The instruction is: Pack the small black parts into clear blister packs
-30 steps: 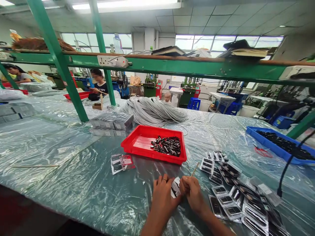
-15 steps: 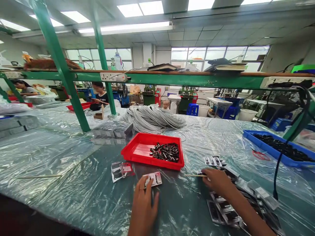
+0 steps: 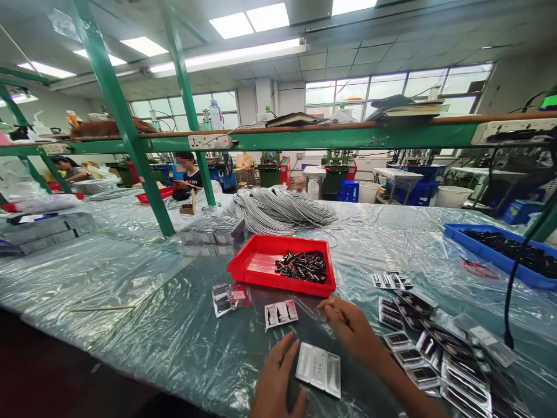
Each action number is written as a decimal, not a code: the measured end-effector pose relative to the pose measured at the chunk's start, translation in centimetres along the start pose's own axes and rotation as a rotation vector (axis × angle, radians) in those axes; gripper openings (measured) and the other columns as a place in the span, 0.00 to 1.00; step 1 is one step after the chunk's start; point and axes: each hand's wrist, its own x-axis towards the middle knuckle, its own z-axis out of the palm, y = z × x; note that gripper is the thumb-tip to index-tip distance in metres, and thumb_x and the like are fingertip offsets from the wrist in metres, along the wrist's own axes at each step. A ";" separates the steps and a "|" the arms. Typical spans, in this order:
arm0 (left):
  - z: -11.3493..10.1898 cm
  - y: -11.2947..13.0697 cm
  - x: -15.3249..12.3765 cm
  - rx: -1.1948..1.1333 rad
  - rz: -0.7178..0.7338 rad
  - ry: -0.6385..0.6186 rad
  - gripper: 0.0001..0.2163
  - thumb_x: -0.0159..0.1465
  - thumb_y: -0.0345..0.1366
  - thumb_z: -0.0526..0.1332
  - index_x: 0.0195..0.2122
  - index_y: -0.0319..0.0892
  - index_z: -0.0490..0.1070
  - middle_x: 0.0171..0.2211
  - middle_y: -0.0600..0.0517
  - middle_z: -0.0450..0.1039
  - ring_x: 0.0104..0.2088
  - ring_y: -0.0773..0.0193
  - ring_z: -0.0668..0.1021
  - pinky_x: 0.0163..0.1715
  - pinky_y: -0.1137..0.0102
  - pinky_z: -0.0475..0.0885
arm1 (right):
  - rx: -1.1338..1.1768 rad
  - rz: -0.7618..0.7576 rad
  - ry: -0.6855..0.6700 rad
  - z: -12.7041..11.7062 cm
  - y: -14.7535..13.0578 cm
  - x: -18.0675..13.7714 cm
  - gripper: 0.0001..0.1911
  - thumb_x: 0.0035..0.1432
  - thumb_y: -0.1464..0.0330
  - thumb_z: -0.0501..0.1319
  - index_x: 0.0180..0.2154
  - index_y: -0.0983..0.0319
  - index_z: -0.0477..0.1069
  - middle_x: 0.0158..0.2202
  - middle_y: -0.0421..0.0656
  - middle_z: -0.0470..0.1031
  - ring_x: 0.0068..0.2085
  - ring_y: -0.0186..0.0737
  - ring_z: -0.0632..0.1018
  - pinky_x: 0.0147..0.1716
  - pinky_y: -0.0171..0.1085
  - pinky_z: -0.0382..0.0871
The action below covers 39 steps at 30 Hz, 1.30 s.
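Note:
My left hand point(image 3: 281, 377) is open, its fingers spread beside the left edge of a silver three-cell blister pack point(image 3: 319, 370) lying on the plastic-covered table. My right hand point(image 3: 348, 328) is above and right of that pack, thumb and fingers drawn together; anything between them is hidden. Just beyond my hands lies a small white-and-red pack point(image 3: 281, 313) with dark pieces in three cells. To its left, another clear pack point(image 3: 230, 298) bears a red label. A red tray point(image 3: 256, 264) behind them holds many small black pieces point(image 3: 302, 266) on its right side.
On the right lies a pile of blister packs point(image 3: 435, 348), with a blue tray point(image 3: 452, 232) of black parts and a hanging black cable point(image 3: 509, 313) beyond. Stacked boxes point(image 3: 211, 232) and coiled grey cable point(image 3: 278, 212) are behind the red tray. A thin stick point(image 3: 102, 308) lies left.
A silver pack now lies between my hands. My right hand has come left from the pile, and the thin stick seen at it no longer shows. My left hand has left the white-and-red pack.

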 end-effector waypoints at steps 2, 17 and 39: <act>-1.0 0.2 2.0 -0.005 0.022 -0.211 0.39 0.48 0.32 0.65 0.65 0.48 0.59 0.64 0.45 0.62 0.63 0.49 0.65 0.62 0.57 0.61 | 0.275 0.176 0.073 0.2 1.0 -0.7 0.22 0.61 0.50 0.56 0.28 0.60 0.73 0.20 0.38 0.64 0.21 0.34 0.62 0.20 0.34 0.53; 0.6 4.5 4.9 -0.108 -0.363 -0.074 0.26 0.46 0.40 0.67 0.48 0.42 0.70 0.46 0.44 0.74 0.49 0.46 0.73 0.50 0.57 0.64 | 0.897 0.326 0.003 8.4 5.0 0.8 0.28 0.55 0.50 0.62 0.14 0.60 0.58 0.11 0.32 0.50 0.15 0.27 0.51 0.16 0.34 0.41; -0.7 6.6 5.3 0.011 -0.342 -0.179 0.32 0.47 0.45 0.68 0.54 0.43 0.69 0.55 0.40 0.69 0.58 0.40 0.66 0.58 0.49 0.55 | 0.935 0.423 0.025 4.2 4.6 2.0 0.26 0.50 0.56 0.66 0.15 0.60 0.55 0.13 0.29 0.47 0.17 0.26 0.45 0.17 0.33 0.38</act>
